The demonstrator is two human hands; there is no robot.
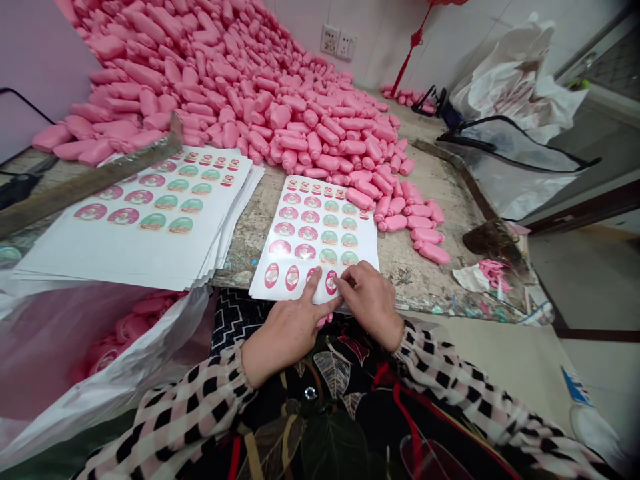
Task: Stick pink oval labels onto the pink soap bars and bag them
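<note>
Head view: my splayed left hand (293, 327) should steady the sheet (369, 243) — right hand (373, 303) nearly pinched at an oval sticker (331, 283), hold unclear.

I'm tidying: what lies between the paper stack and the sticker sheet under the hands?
Stained tabletop separates stack from sheet, in the head view.

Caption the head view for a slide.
Left hand and right hand at the near edge of a sticker sheet, a heap of pink bottle-shaped pieces behind it.
</note>
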